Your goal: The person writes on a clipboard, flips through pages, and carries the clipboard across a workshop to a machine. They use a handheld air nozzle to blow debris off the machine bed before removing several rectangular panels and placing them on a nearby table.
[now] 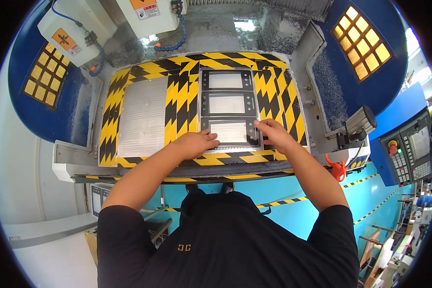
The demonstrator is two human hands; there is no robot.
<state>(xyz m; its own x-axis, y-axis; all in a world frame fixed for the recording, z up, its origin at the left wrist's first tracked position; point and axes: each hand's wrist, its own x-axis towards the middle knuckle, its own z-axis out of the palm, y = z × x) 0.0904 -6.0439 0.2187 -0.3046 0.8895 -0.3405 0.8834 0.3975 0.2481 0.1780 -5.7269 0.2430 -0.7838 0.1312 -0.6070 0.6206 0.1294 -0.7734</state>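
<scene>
Three black frame-like panels with rectangular windows lie in a column on the right-hand bed of a machine. At the left edge of the nearest panel (252,134) rests my left hand (197,144), its fingers stretched out and apart over the border. My right hand (273,134) touches that panel's right edge with its fingertips, fingers spread and not wrapped round anything. The middle panel (249,103) and the far panel (247,80) lie just beyond, free of both hands.
A ribbed metal plate (141,115) sits left, framed by yellow-black striped tape (180,103). Two white machine heads (146,17) with blue coolant hoses (180,36) hang at the back. Blue side walls with yellow windows flank the bed. A control panel (410,146) stands right, near a red-orange object (338,169).
</scene>
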